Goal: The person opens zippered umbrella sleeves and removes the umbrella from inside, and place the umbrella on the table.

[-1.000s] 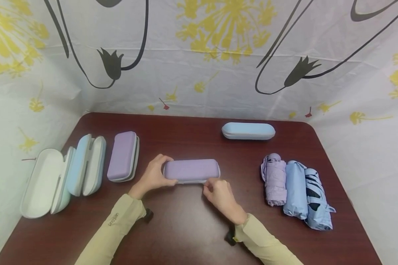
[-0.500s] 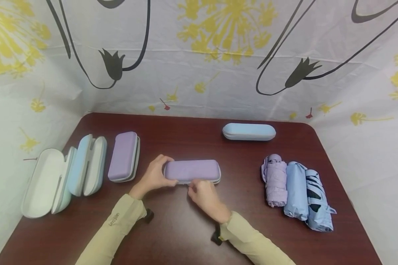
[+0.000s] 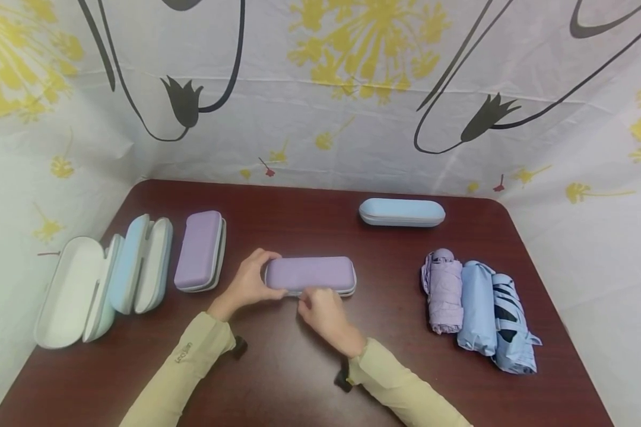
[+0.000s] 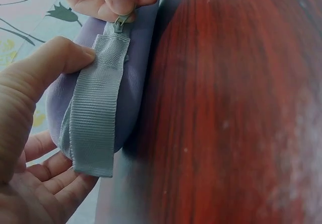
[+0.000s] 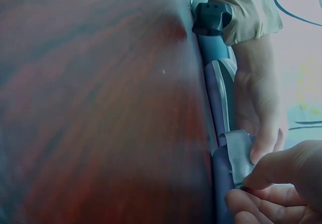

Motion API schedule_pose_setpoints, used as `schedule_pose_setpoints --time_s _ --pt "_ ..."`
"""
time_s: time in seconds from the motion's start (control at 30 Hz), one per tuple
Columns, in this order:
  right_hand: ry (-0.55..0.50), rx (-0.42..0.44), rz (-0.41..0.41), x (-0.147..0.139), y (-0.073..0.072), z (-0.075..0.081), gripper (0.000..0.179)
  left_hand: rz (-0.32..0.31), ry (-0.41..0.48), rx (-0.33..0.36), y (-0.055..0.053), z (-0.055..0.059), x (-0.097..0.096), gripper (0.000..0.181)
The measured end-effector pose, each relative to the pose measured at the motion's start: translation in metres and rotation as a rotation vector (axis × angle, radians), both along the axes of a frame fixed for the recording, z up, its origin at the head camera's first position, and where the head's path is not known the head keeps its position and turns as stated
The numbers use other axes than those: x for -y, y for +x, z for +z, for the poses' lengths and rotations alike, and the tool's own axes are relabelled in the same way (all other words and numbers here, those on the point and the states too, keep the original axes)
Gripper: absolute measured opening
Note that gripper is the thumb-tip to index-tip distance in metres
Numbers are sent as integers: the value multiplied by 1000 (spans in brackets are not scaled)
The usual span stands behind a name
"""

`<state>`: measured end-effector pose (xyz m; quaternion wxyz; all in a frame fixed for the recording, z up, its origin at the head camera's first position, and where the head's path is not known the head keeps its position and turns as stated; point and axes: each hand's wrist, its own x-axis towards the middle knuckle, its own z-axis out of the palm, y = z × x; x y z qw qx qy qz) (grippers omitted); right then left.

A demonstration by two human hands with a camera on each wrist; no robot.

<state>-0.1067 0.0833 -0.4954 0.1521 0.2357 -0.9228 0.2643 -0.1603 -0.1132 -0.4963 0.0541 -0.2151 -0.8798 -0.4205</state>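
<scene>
A purple hard-shell zip case (image 3: 310,274) lies lengthwise in the middle of the table. My left hand (image 3: 250,281) grips its left end, with the thumb on the near side and the fingers round the far side. In the left wrist view that thumb presses at a grey ribbon loop (image 4: 95,103) on the end of the case. My right hand (image 3: 326,311) is at the near long side, pinching the small metal zipper pull (image 4: 119,23) close to the loop. The case looks closed along the part of the seam to the right of my right hand.
To the left stand another purple case (image 3: 199,252), an opened blue case (image 3: 128,267) and an opened pale green case (image 3: 66,296). A closed blue case (image 3: 402,212) lies at the back. On the right are folded umbrellas: one purple (image 3: 444,296), one blue (image 3: 477,308), one blue-and-black (image 3: 513,332).
My right hand has slid left along the near side of the case with the zipper pull, mostly in the first half second. The left hand has kept its grip on the end.
</scene>
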Motion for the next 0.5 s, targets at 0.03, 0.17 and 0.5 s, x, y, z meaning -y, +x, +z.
schedule_pose_setpoints --time_s 0.03,0.17,0.5 --pt "9 3 1 0 0 1 12 -5 3 1 0 0 0 68" --pt "29 61 27 -5 -2 7 8 -35 24 31 1 3 3 70" --pt "-211 -6 -107 -54 -29 31 23 -81 93 141 4 9 12 73"
